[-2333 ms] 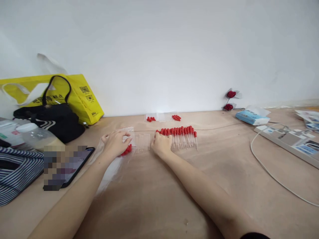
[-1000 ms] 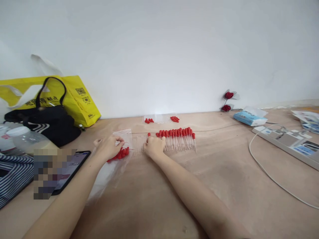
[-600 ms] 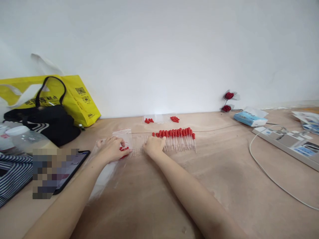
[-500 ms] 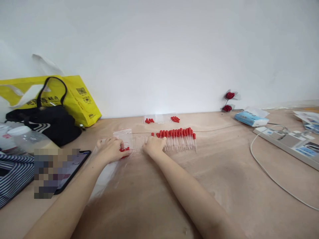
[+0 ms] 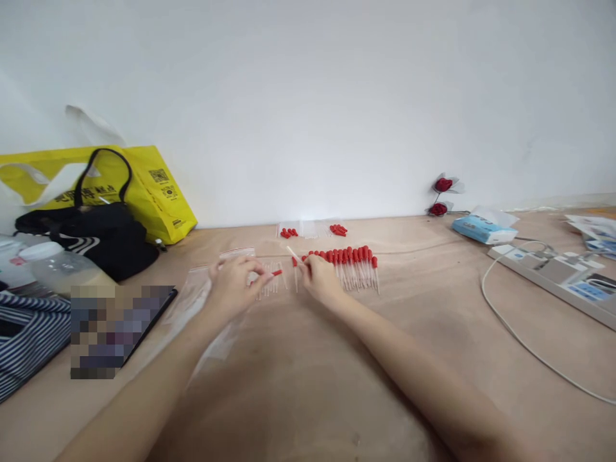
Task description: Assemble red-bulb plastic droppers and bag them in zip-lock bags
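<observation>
My left hand (image 5: 235, 282) pinches a small red rubber bulb (image 5: 276, 273) between thumb and finger, above several loose clear dropper tubes (image 5: 273, 287) lying side by side. In my right hand (image 5: 321, 278) a thin clear dropper tube (image 5: 293, 254) is gripped, its free end tilted up and to the left. The bulb and the held tube are apart. To the right of that hand, a row of droppers with red bulbs (image 5: 356, 256) lies on the table, its left part covered by my fingers. Clear zip bags (image 5: 192, 289) lie under and beside my left hand.
At the back, red bulbs (image 5: 338, 230) rest on clear bags by the wall. A phone (image 5: 144, 327), a bottle (image 5: 62, 269), a black bag (image 5: 91, 237) and a yellow bag (image 5: 168, 199) stand left. Tissues (image 5: 481, 229), a power strip (image 5: 553, 279) and its cable are right.
My left hand has lifted from the bulbs on the bag and moved right with a red bulb. My right hand has picked up a tube and moved slightly right, tilting it.
</observation>
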{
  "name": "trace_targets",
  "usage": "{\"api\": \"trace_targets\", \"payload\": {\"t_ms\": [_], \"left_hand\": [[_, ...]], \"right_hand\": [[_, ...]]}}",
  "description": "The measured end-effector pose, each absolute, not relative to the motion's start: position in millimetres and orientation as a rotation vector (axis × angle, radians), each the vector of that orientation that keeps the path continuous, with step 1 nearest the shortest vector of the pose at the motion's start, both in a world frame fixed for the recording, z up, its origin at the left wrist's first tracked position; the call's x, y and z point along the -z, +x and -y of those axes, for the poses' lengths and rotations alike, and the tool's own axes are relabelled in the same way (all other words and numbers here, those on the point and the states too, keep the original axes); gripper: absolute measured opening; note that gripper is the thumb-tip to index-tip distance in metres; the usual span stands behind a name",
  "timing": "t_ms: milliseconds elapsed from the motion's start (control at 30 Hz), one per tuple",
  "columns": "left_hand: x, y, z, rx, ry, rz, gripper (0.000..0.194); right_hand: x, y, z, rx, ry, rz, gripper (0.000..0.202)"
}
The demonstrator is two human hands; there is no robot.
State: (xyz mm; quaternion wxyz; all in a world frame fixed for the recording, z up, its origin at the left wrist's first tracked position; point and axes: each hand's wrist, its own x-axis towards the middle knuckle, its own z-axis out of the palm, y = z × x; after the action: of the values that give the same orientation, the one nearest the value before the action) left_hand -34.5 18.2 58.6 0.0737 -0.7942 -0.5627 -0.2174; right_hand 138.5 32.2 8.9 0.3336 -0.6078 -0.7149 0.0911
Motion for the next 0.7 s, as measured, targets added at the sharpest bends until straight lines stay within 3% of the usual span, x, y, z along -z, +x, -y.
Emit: {"api": "trace_targets", "payload": {"t_ms": [267, 433, 700], "left_hand": [[3.4, 8.8, 22.4, 0.758, -2.868, 1.319, 0.011], [12.6, 8.6, 20.6, 0.756, -2.866, 1.279, 0.029], [9.0, 18.6, 24.3, 0.822, -2.813, 1.292, 0.016]], "right_hand": [[28.0, 241.7, 36.6, 0.029, -1.117, 2.085, 0.027], [31.5, 251.1, 49.0, -0.026, -1.108, 2.152, 0.02], [36.8, 237.0, 46.5, 0.039, -1.081, 2.179, 0.03]]}}
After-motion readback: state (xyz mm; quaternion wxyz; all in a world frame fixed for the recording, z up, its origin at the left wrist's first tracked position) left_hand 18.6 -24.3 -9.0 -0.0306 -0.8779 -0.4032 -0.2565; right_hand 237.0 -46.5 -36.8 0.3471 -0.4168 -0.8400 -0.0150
